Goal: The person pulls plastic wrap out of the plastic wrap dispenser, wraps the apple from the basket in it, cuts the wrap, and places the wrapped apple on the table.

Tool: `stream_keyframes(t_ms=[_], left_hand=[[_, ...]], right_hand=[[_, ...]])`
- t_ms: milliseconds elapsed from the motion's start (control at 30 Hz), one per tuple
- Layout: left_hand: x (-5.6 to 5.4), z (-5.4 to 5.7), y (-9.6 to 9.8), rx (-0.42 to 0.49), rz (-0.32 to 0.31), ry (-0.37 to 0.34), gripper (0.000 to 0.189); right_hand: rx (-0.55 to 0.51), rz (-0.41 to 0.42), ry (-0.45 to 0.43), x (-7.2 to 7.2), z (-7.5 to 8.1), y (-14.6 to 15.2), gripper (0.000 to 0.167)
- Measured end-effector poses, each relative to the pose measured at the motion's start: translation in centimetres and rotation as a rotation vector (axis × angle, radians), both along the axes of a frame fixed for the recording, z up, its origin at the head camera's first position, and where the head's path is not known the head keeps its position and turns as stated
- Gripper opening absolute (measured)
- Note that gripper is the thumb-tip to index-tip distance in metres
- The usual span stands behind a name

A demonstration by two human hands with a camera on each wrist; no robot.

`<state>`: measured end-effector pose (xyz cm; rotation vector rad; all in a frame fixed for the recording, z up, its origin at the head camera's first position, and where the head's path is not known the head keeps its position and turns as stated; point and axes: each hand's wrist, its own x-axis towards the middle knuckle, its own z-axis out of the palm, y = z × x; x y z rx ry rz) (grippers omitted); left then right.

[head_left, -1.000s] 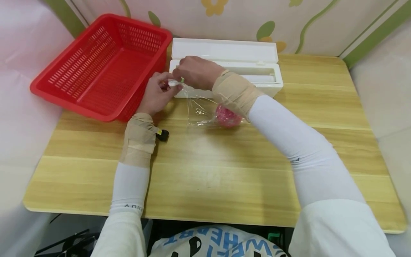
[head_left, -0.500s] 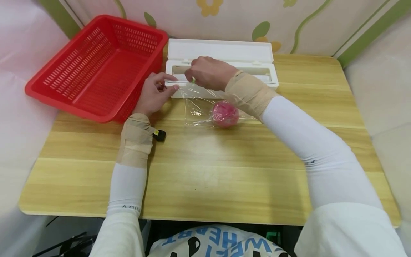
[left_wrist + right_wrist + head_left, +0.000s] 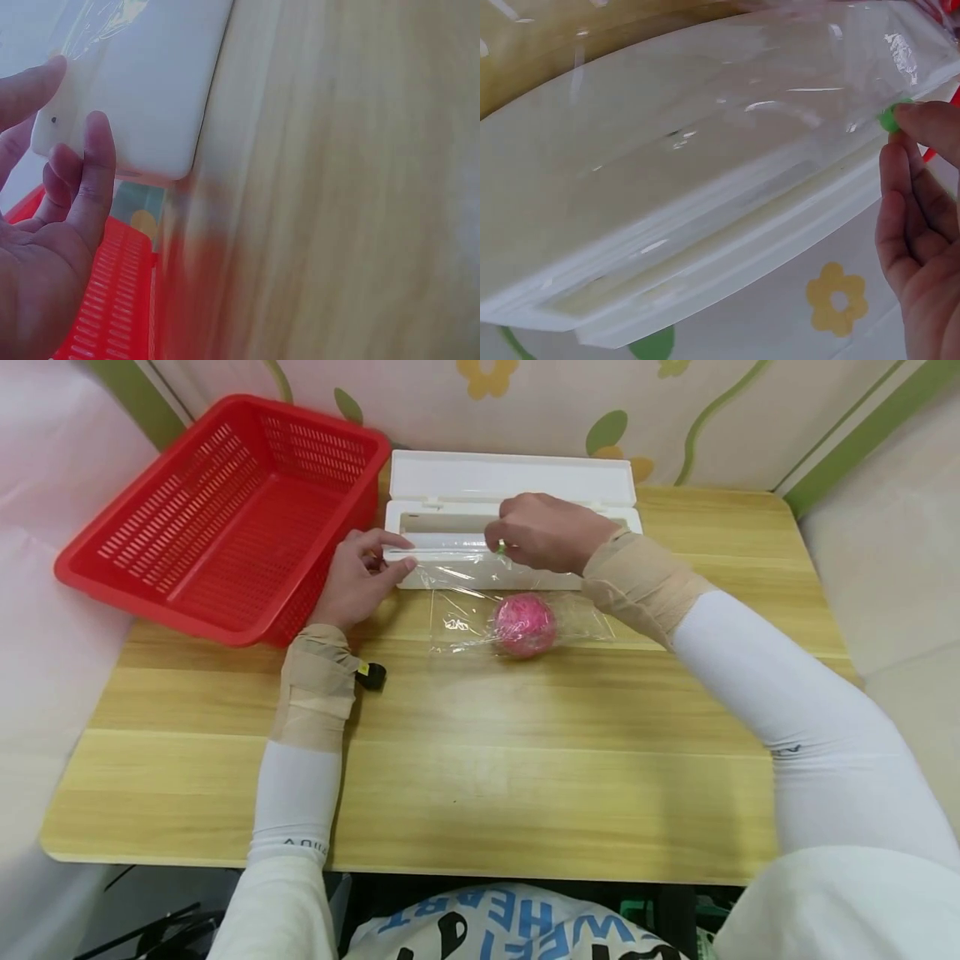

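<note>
A white cling film dispenser [image 3: 392,518] stands at the back of the table, its lid [image 3: 517,477] raised. My right hand [image 3: 555,537] pinches a small green slider [image 3: 889,118] between thumb and fingertips, on the box's front rail. Around the dispenser's left front end, my left hand [image 3: 356,578] has its index finger stretched over the top and its thumb at the front, with a gap between them. Clear cling film [image 3: 459,620] hangs over the front wall onto the table. A round pink ball [image 3: 525,625] is under or wrapped in the film.
A red plastic basket [image 3: 225,543] stands left of the dispenser, right beside my left hand. The wooden table [image 3: 480,760] stretches toward me. A wall sheet with flower prints [image 3: 487,381] rises directly behind the box.
My right hand has slid right along the dispenser's front rail with the green slider, from the left end toward the middle. My left hand stays at the left end; its fingertips have parted from the right hand.
</note>
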<state>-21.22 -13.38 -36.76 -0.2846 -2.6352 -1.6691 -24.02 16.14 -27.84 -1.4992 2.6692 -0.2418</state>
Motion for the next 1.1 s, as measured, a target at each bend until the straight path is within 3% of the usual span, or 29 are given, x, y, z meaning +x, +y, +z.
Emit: stream_keyframes(t_ms=[600,867,1100], left_hand=[[-0.1,-0.1,0.3,0.029,-0.01,0.018,0.029],[0.0,0.1,-0.3,0.014,0.003,0.019,0.029],[0.1,-0.1,-0.6,0.026,0.012,0.016,0.029]], right_hand=[[0.035,-0.041,-0.014,0.5,0.5,5.3,0.018],[0.005,-0.054,0.028,1.2,0.2,9.0,0.014],[-0.017,-0.048,0.054,1.3,0.0,10.1,0.014]])
